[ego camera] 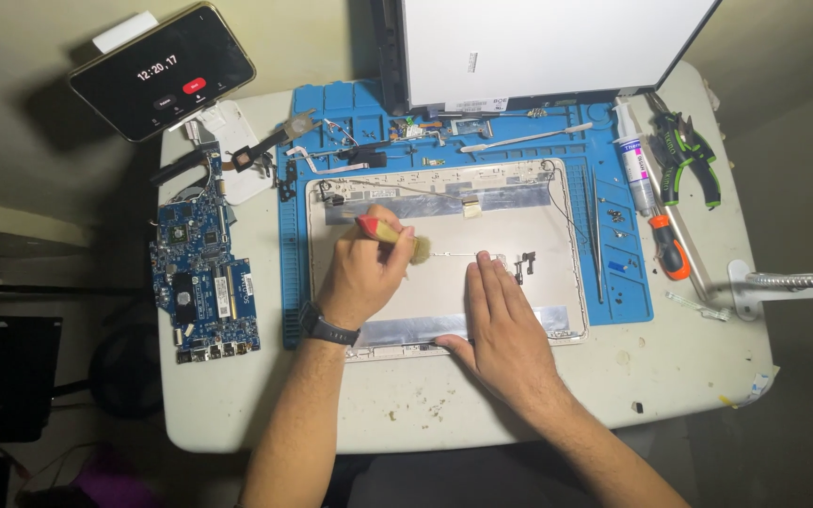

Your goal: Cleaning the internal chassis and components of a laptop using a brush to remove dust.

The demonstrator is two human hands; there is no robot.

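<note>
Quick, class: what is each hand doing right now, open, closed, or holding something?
Left hand: closed around a small brush, bristles on the laptop lid shell.
Right hand: open, flat, palm down on the shell, holding nothing.

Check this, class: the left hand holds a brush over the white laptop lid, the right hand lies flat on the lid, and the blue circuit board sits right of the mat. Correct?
Not quite. The head view shows the circuit board left of the mat, not right. The rest stands: the left hand holds the brush over the lid, and the right hand lies flat on it.
</note>
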